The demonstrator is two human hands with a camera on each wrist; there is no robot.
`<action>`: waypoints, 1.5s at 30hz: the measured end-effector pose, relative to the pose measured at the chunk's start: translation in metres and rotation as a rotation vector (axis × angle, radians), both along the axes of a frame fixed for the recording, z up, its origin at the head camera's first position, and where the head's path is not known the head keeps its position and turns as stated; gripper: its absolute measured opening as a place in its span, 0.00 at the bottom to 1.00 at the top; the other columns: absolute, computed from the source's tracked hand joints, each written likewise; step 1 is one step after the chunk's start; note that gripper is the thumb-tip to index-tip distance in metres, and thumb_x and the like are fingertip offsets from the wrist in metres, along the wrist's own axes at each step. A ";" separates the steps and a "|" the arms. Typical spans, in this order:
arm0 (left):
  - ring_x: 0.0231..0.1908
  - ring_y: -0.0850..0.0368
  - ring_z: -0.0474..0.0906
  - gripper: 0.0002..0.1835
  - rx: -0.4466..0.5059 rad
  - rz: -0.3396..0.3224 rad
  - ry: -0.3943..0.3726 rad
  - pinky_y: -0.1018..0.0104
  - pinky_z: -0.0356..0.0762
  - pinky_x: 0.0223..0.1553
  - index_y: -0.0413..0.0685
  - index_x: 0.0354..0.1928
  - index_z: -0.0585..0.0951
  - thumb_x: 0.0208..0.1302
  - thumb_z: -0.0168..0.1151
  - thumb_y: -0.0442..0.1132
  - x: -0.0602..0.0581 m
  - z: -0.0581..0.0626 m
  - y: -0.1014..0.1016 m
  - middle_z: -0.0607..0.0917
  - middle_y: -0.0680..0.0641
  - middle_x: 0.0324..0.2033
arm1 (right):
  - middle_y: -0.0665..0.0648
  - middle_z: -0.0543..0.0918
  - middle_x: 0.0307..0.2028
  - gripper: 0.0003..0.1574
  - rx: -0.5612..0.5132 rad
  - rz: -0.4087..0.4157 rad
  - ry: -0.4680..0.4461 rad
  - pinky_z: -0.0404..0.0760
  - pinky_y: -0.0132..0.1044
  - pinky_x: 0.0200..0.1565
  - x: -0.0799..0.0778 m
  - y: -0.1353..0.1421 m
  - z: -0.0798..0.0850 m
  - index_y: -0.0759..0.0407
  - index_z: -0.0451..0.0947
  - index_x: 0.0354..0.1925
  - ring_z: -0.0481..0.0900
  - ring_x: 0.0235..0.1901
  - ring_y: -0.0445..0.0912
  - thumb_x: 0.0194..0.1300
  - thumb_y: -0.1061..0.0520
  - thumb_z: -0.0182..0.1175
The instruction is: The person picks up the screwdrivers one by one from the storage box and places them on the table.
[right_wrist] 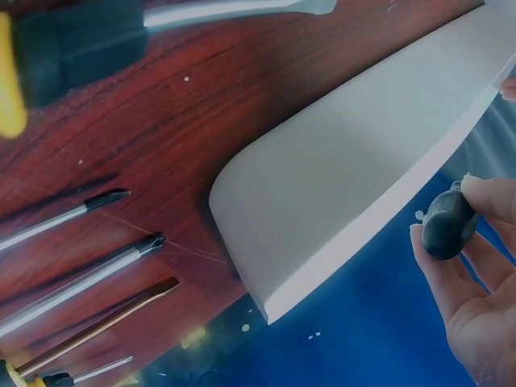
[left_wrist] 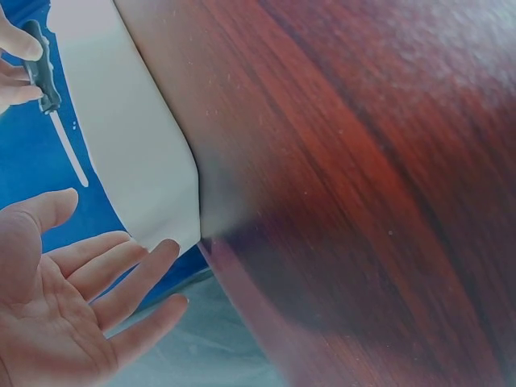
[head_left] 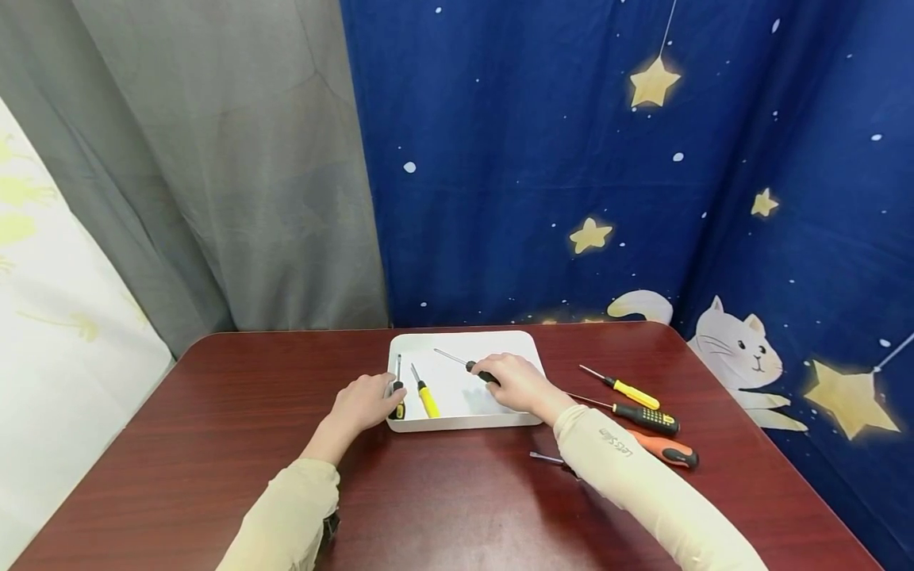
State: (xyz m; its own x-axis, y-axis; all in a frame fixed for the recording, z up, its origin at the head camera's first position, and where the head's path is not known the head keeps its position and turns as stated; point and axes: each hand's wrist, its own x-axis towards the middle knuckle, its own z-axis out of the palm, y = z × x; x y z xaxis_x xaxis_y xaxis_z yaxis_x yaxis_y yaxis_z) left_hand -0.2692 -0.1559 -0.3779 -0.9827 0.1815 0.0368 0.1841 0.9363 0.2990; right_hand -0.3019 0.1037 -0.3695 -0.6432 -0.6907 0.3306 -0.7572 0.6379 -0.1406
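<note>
Over the white tray [head_left: 464,423], my right hand [head_left: 516,381] grips a screwdriver by its dark handle [right_wrist: 448,230]; its thin shaft [head_left: 451,356] points to the far left. My left hand [head_left: 366,400] is at the tray's left side, fingers spread and loosely bent in the left wrist view, holding nothing. Whether it touches the rim I cannot tell. Beside its thumb, a black-and-yellow screwdriver [head_left: 397,409] lies in the tray, partly covered by the hand. A yellow-handled screwdriver [head_left: 428,400] lies just right of that one.
Right of the tray on the dark red table [head_left: 214,444] lie a yellow screwdriver [head_left: 634,392], a black one with yellow dots [head_left: 646,418] and an orange-and-black one [head_left: 667,450]. Another screwdriver [head_left: 547,457] is mostly hidden beneath my right sleeve. Curtains [head_left: 500,198] hang behind the table.
</note>
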 end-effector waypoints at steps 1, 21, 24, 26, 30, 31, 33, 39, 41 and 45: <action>0.32 0.50 0.75 0.21 0.000 0.001 -0.001 0.53 0.70 0.30 0.42 0.47 0.77 0.58 0.53 0.49 0.000 0.000 0.000 0.79 0.43 0.35 | 0.55 0.80 0.37 0.17 -0.002 0.003 0.000 0.71 0.41 0.41 0.001 0.001 0.001 0.59 0.79 0.39 0.76 0.38 0.47 0.48 0.68 0.58; 0.35 0.49 0.75 0.22 -0.004 0.002 -0.017 0.52 0.70 0.32 0.41 0.49 0.75 0.59 0.53 0.49 -0.001 0.000 0.001 0.79 0.41 0.39 | 0.52 0.79 0.39 0.17 -0.016 0.001 -0.005 0.69 0.40 0.45 0.007 0.014 0.007 0.57 0.79 0.41 0.75 0.41 0.45 0.50 0.67 0.58; 0.34 0.49 0.75 0.22 -0.004 0.004 -0.017 0.52 0.70 0.32 0.41 0.49 0.75 0.59 0.53 0.49 -0.001 0.000 0.001 0.79 0.42 0.38 | 0.52 0.79 0.40 0.17 -0.019 0.003 -0.006 0.69 0.40 0.45 0.008 0.017 0.008 0.57 0.79 0.41 0.75 0.41 0.45 0.50 0.67 0.58; 0.34 0.49 0.75 0.21 -0.004 0.001 -0.015 0.52 0.70 0.31 0.41 0.49 0.76 0.59 0.53 0.49 -0.001 -0.001 0.001 0.79 0.42 0.37 | 0.51 0.79 0.39 0.17 -0.019 0.011 -0.004 0.70 0.40 0.45 0.009 0.018 0.008 0.57 0.79 0.41 0.75 0.41 0.44 0.51 0.67 0.57; 0.32 0.50 0.74 0.20 -0.004 0.006 -0.010 0.53 0.70 0.30 0.42 0.47 0.76 0.59 0.53 0.49 -0.001 -0.002 0.000 0.79 0.43 0.35 | 0.51 0.79 0.39 0.16 -0.019 0.017 -0.003 0.70 0.40 0.45 0.012 0.021 0.008 0.57 0.79 0.41 0.75 0.42 0.44 0.51 0.67 0.58; 0.31 0.50 0.74 0.20 -0.003 0.004 -0.008 0.53 0.70 0.29 0.42 0.46 0.77 0.59 0.54 0.49 -0.001 -0.002 0.000 0.79 0.43 0.34 | 0.51 0.79 0.39 0.16 -0.017 0.014 -0.003 0.70 0.39 0.45 0.012 0.022 0.008 0.57 0.79 0.41 0.75 0.42 0.44 0.51 0.67 0.58; 0.31 0.50 0.74 0.20 -0.003 0.006 -0.006 0.53 0.70 0.30 0.42 0.46 0.77 0.58 0.53 0.49 0.000 -0.002 0.000 0.79 0.43 0.34 | 0.51 0.79 0.40 0.16 -0.013 0.009 -0.004 0.70 0.40 0.45 0.014 0.024 0.009 0.56 0.79 0.41 0.75 0.42 0.44 0.52 0.66 0.58; 0.30 0.51 0.74 0.20 -0.004 0.006 -0.004 0.54 0.69 0.28 0.42 0.45 0.77 0.58 0.53 0.49 0.001 -0.002 0.000 0.79 0.44 0.31 | 0.51 0.79 0.40 0.16 -0.017 0.012 0.007 0.71 0.40 0.44 0.018 0.028 0.010 0.55 0.79 0.41 0.75 0.42 0.44 0.52 0.66 0.58; 0.29 0.52 0.73 0.19 -0.004 0.003 -0.004 0.55 0.69 0.27 0.41 0.44 0.77 0.58 0.54 0.49 0.001 -0.001 0.001 0.79 0.44 0.30 | 0.50 0.79 0.40 0.16 -0.022 0.018 0.014 0.71 0.40 0.43 0.019 0.029 0.010 0.55 0.79 0.41 0.75 0.42 0.44 0.51 0.66 0.59; 0.29 0.52 0.73 0.19 -0.005 0.001 -0.001 0.55 0.69 0.27 0.41 0.44 0.77 0.58 0.54 0.49 0.000 -0.001 0.001 0.79 0.44 0.30 | 0.50 0.79 0.40 0.17 -0.035 0.029 0.019 0.71 0.40 0.43 0.023 0.032 0.012 0.55 0.78 0.41 0.74 0.42 0.44 0.51 0.67 0.59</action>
